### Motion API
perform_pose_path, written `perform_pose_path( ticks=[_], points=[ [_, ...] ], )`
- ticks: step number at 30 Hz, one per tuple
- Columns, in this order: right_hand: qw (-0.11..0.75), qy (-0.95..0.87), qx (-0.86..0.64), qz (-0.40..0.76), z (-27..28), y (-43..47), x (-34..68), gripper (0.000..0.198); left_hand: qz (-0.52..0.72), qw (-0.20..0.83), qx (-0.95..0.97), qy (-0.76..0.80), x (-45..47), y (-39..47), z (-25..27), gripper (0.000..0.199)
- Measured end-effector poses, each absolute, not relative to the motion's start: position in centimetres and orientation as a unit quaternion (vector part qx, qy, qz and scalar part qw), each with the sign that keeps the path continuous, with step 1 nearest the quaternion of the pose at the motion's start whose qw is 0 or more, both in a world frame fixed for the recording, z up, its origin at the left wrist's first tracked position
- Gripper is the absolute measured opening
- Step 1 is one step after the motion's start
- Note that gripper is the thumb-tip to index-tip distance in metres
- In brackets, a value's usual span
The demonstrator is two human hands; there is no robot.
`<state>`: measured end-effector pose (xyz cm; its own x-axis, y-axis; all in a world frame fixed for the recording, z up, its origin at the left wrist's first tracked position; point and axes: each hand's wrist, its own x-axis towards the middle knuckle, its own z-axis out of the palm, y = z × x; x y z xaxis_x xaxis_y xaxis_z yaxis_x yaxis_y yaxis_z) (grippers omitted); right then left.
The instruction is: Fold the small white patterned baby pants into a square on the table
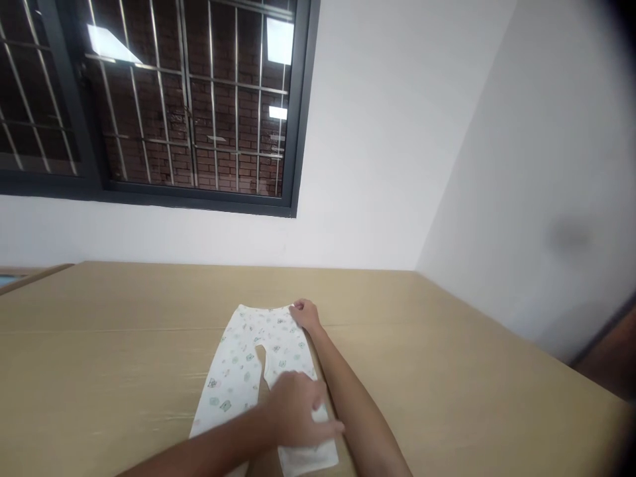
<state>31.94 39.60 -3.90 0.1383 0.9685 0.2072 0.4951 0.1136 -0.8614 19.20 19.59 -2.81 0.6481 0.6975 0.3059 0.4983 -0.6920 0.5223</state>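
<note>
A pair of small white trousers (238, 371) with a green and grey print lies spread on the tan surface, waistband away from me and legs towards me. My right hand (306, 314) is at the right end of the waistband, its fingers closed on that corner. Across the right trouser leg reaches my left hand (298, 411), slightly blurred, with thumb and fingers apart near the leg's outer edge. My left forearm crosses over the lower part of the left leg and hides some of it.
The wide tan surface (447, 371) has faint creases and meets a white wall (368, 132) at the back and right. A dark-framed window (199, 192) with metal bars is above it on the left. A wooden edge (44, 273) shows at far left.
</note>
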Motion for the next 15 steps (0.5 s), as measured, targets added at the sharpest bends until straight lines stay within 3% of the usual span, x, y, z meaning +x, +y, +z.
perform_pose_path(
  ticks=[3, 7, 9, 12, 15],
  points=[
    [0.455, -0.607, -0.575, 0.306, -3.5, 39.4, 32.6, 0.021, 0.227, 0.181, 0.894, 0.342, 21.5, 16.4, -3.6, 0.048],
    [0.439, -0.634, -0.507, 0.385, -2.5, 39.0, 33.9, 0.019, 0.127, 0.166, 0.897, 0.389, 21.7, 15.8, -2.5, 0.029],
    [0.428, -0.64, -0.48, 0.421, -2.0, 38.9, 34.5, 0.023, 0.093, 0.172, 0.902, 0.385, 21.2, 16.1, -1.8, 0.033],
    [0.423, -0.636, -0.451, 0.462, -1.6, 38.9, 35.1, 0.033, 0.094, 0.195, 0.903, 0.372, 20.8, 16.5, -1.2, 0.04],
    [0.449, -0.622, -0.418, 0.487, -2.0, 39.0, 35.3, 0.041, 0.146, 0.264, 0.887, 0.351, 20.9, 16.2, -1.0, 0.029]
  ],
)
